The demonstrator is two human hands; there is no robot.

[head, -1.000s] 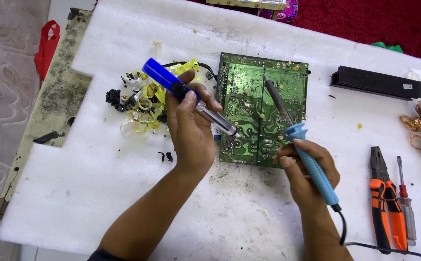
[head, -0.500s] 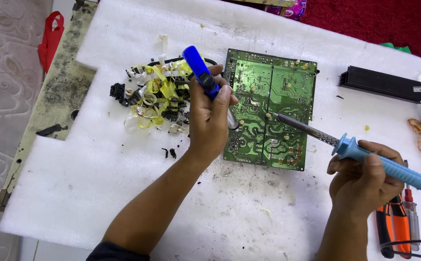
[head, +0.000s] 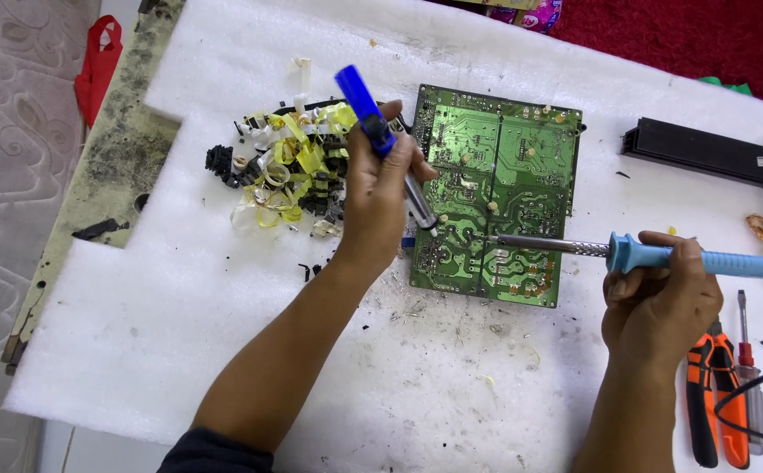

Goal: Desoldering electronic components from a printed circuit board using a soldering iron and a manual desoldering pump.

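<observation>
Left hand (head: 379, 197) is clamped on a blue desoldering pump (head: 386, 144), tip at the green circuit board (head: 495, 193). Right hand (head: 657, 298) is clamped on a blue soldering iron (head: 661, 256), tip touching the board, which lies on the white foam-covered table (head: 180, 307). Pliers (head: 710, 394) lie beside the right hand.

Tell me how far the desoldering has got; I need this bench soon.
Done: a pile of pulled parts lies left of the board. In hand: the right hand lays the iron on the board while the left hand sets the pump beside its tip. Left: many joints remain.
</observation>
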